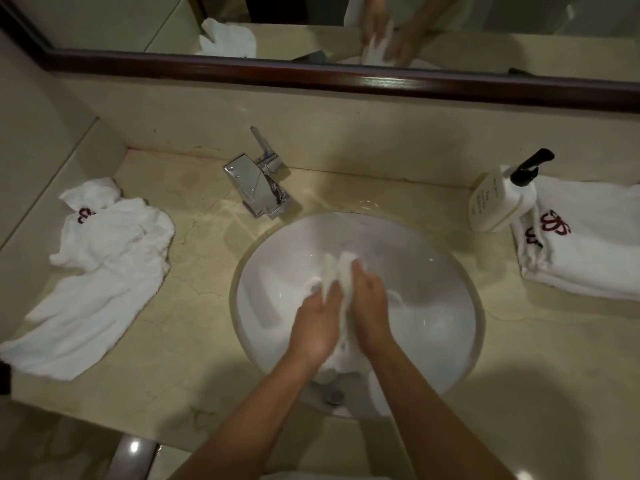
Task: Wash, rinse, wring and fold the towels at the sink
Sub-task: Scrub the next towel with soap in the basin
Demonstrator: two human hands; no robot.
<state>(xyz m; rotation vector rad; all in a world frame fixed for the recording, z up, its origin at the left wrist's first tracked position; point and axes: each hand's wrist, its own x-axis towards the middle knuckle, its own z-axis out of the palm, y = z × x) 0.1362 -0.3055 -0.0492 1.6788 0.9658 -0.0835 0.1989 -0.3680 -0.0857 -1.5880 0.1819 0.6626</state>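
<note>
A bunched white towel [334, 268] is over the round white sink [446, 271]. My left hand [317, 323] and my right hand [370, 306] press it between them, palms facing each other, fingers pointing away from me. The towel's lower part hangs below my hands into the basin. A crumpled white towel [104, 268] with a red emblem lies on the counter at the left. Folded white towels [588, 244] with red emblems are stacked at the right.
A chrome faucet [258, 187] stands behind the sink on the left; no water shows. A white pump bottle [502, 199] with a black head sits right of the basin, beside the folded stack. The mirror [311, 26] above shows my hands.
</note>
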